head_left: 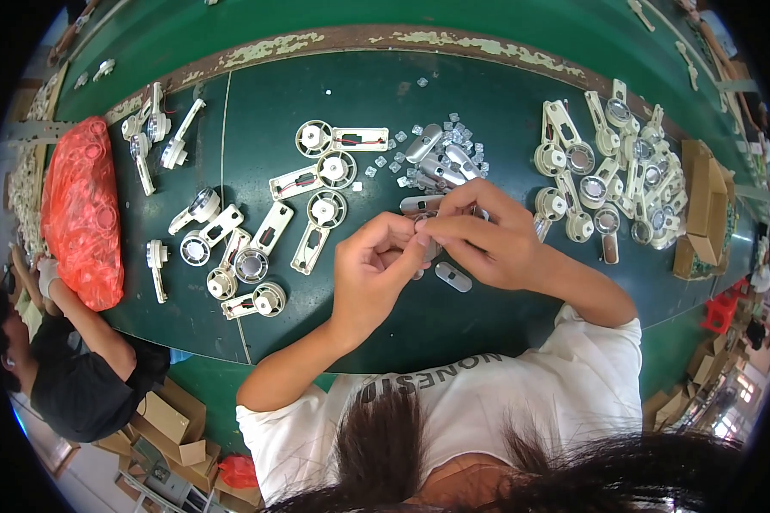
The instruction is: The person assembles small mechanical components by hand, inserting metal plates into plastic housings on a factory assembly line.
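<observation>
My left hand [372,263] and my right hand [494,239] meet above the table, fingertips pinched together. Between them is a small silver-grey piece [433,249], mostly hidden by the fingers, so its full shape does not show. An oval silver cover [453,276] with a slot lies just below my right hand. Another silver cover [417,204] sits right behind the fingertips. Beyond it is a pile of silver covers [441,171], with many small clear plastic pieces [460,135] scattered around.
Cream-coloured handheld fan parts [325,209] lie left of my hands, some showing red wires. A dense heap of similar fan parts [612,175] is on the right, beside a cardboard box [706,205]. A red plastic bag [85,214] stands at the left, near another person [77,368].
</observation>
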`<act>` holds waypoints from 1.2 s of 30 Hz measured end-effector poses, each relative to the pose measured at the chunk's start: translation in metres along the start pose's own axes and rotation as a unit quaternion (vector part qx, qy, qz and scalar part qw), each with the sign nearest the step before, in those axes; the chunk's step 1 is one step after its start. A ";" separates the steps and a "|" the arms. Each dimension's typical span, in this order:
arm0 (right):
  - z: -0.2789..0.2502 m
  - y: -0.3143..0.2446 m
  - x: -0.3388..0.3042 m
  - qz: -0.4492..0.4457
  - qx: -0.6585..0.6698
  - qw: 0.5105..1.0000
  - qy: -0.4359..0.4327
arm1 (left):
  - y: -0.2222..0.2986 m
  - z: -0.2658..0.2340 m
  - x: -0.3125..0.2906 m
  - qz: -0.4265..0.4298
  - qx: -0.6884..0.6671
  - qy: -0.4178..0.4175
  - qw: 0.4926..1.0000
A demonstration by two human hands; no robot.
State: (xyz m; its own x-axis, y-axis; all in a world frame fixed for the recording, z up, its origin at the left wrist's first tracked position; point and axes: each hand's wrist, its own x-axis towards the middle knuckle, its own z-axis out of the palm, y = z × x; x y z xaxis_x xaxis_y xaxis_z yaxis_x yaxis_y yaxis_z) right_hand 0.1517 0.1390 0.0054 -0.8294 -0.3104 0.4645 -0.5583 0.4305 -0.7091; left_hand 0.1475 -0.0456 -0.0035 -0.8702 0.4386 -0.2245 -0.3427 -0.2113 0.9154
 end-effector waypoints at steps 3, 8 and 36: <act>0.001 0.003 -0.002 -0.002 -0.007 1.000 0.002 | 0.000 -0.001 0.001 -0.010 -0.009 -0.007 1.000; 0.003 0.006 -0.001 -0.018 0.011 0.999 0.032 | -0.003 -0.002 0.002 -0.004 -0.035 -0.019 0.999; -0.029 -0.010 0.011 0.149 0.150 0.974 -0.076 | 0.001 -0.001 0.001 -0.007 0.004 -0.002 1.000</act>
State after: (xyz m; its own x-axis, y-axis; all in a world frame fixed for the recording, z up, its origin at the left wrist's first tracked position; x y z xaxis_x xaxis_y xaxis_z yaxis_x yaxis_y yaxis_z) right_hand 0.1474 0.1561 0.0333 -0.9287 -0.3406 0.1469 -0.2433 0.2602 -0.9344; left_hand 0.1458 -0.0462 -0.0030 -0.8633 0.4459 -0.2363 -0.3525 -0.1978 0.9147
